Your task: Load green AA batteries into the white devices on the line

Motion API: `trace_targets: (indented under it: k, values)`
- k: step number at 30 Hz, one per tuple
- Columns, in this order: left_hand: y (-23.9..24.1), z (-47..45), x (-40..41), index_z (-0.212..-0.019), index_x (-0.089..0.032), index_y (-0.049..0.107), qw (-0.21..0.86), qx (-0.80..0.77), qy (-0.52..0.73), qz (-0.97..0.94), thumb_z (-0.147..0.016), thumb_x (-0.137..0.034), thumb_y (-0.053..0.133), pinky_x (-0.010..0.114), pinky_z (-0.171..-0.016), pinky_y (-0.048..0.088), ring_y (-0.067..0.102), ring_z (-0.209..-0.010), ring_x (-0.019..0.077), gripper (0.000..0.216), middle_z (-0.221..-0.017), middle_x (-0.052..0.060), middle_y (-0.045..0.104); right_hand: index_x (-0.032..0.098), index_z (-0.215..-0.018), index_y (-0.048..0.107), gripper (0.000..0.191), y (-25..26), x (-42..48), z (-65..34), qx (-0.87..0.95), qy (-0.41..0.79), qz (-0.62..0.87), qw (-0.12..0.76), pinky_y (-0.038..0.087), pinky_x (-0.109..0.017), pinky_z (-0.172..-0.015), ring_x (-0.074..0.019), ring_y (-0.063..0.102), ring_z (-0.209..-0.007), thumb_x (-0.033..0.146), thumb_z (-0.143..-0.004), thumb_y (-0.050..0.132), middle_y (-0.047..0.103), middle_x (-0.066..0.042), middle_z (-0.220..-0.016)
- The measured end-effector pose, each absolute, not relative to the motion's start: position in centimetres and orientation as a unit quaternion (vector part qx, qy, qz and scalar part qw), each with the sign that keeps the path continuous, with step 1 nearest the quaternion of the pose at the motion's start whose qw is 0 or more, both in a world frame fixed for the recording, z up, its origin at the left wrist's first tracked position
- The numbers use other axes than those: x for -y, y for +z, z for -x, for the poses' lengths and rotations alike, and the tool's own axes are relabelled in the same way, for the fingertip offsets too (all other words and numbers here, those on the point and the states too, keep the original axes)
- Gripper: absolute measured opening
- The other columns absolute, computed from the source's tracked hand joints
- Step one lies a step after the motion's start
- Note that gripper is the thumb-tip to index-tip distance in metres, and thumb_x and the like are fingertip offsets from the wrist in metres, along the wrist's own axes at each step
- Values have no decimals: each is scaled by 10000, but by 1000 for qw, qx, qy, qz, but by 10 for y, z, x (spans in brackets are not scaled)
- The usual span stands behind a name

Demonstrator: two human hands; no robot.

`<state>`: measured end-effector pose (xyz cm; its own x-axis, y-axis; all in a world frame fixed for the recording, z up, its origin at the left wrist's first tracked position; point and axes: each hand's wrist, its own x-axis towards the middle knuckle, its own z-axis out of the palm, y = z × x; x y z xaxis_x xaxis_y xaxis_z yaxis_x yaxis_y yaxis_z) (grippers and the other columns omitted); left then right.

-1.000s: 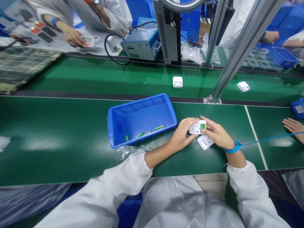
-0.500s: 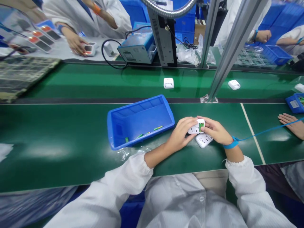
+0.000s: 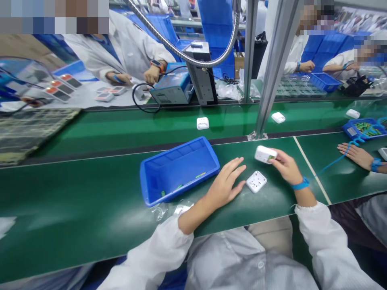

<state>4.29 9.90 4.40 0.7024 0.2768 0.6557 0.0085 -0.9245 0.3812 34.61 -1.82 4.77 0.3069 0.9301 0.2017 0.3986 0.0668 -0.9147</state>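
My right hand (image 3: 286, 166) grips a small white plastic device (image 3: 264, 154) by its right end, holding it above the green work surface. A bit of green battery (image 3: 271, 158) shows near my thumb. On the surface below lies a second white device (image 3: 256, 182), with small dark slots on its upper face. My left hand (image 3: 227, 182) is open, fingers apart, its fingertips close to that second device. Left of this hand stands a blue bin (image 3: 145, 181), holding several green batteries (image 3: 200, 175) along its near side.
A green conveyor (image 3: 169, 131) behind the worktop carries white devices (image 3: 202, 123). A metal post (image 3: 270, 80) rises at its near edge. Clear plastic film (image 3: 183, 207) lies by the bin. At right, a co-worker's hand (image 3: 356, 156) rests near a blue battery tray (image 3: 352, 131).
My left hand has let go of the white device with batteries. My right hand has lifted it away, uncovering the second device. The camera view has tilted up somewhat.
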Motion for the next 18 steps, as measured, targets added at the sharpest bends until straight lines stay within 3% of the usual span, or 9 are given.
trace_targets:
  k: [3,6,9,12,15,18]
  values:
    - [72,-20,-116,-1689,-281,440,143,-87,369,-914,-1080,-200,664,580,-1240,556,601,-1533,342,654,-1628,171,625,240,-1456,763,512,39,52,-412,479,53,752,450,583,-555,-1149,-356,784,-1232,486,-1011,703,801,-138,-1419]
    - [94,-5,-177,-1618,-282,540,124,-149,305,-933,-1101,-302,619,559,-1259,529,646,-1463,339,524,-1584,134,663,245,-1401,805,493,24,84,-479,447,-66,818,355,582,-612,-1136,-406,769,-1249,425,-994,594,812,-171,-1375]
    - [96,-2,-270,-1612,-193,540,126,-234,226,-937,-1101,-406,571,569,-1299,465,604,-1488,362,555,-1614,162,627,227,-1362,819,516,7,103,-523,452,-118,838,282,530,-635,-1216,-417,701,-1385,337,-948,531,782,-196,-1420]
    - [77,-4,-365,-1625,-123,507,106,-305,131,-937,-1014,-468,647,573,-1310,422,557,-1512,399,716,-1639,214,581,201,-1342,812,529,0,104,-535,450,-146,847,244,499,-663,-1241,-424,642,-1458,296,-897,542,757,-202,-1462]
    - [51,-9,-432,-1583,-107,549,75,-329,34,-941,-882,-538,767,599,-1308,386,515,-1531,445,851,-1645,248,561,200,-1321,801,493,4,80,-524,448,-168,842,251,473,-684,-1243,-426,624,-1466,298,-912,543,767,-192,-1443]
    - [27,-11,-466,-1589,-102,558,93,-320,-18,-943,-832,-593,785,581,-1309,374,474,-1569,444,931,-1674,265,531,176,-1354,768,462,10,26,-505,490,-150,809,290,486,-622,-1239,-386,675,-1385,341,-985,543,770,-210,-1413]
